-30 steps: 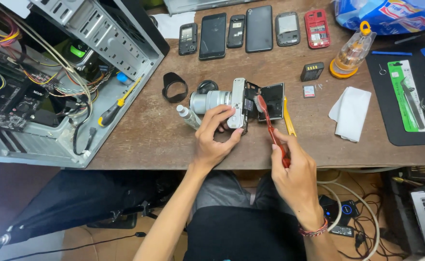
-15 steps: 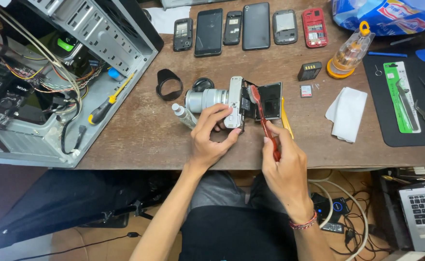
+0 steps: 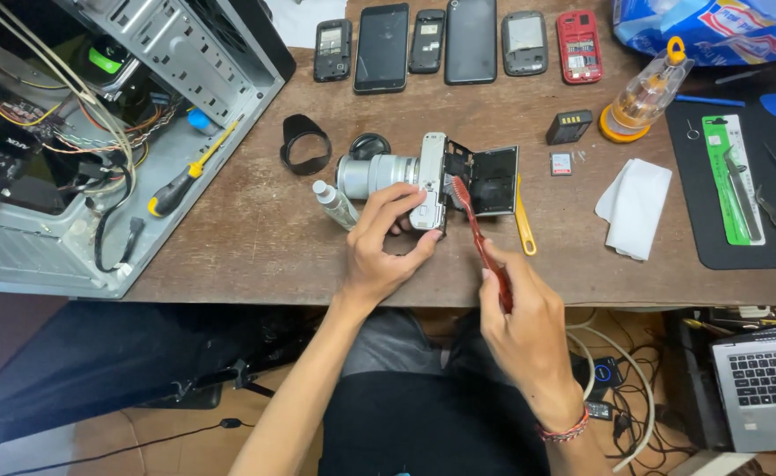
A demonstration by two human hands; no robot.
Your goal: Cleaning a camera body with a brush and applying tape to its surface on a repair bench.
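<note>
A silver camera with its lens pointing left lies on the brown wooden table, its black rear screen panel swung open. My left hand grips the camera body from the near side. My right hand holds a red toothbrush by the handle, with the bristle head resting against the open back of the camera. A yellow pry tool lies just right of the brush.
An open computer case fills the left side, a yellow-handled screwdriver inside it. Several phones line the far edge. A lens hood, small bottle, battery, memory card, white cloth, black mat and laptop surround me.
The view has shifted a little. Both hands stay on the camera and the brush, with the brush head moving slightly along the open back.
</note>
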